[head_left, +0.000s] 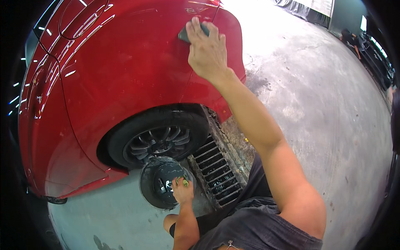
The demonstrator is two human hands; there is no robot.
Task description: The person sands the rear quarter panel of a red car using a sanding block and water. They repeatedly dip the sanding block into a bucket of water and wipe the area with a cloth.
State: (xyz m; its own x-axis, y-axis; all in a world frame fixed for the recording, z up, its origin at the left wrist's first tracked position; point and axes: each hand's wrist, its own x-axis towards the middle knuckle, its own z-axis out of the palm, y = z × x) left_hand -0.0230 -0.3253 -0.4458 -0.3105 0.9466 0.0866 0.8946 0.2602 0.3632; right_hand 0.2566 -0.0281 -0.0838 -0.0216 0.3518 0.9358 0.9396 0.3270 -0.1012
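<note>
My right hand (209, 54) reaches far out and presses a dark grey-green pad (183, 35) against the glossy red car body (137, 54), above and behind the wheel. Its fingers lie over the pad and cover most of it. Pale marks show on the paint just beyond the fingertips. Low down, my left hand (183, 192) is over a black bucket (168, 166), closed around a crumpled yellow-green piece (185, 182), maybe cloth or sponge. Inside the bucket is dark liquid with bright reflections.
A black tyre with a dark multi-spoke wheel (160, 143) stands right behind the bucket. A metal drain grate (216, 171) runs beside it in the floor. Grey concrete (304, 104) spreads to the right, where another person (349, 39) is near a dark car (377, 54).
</note>
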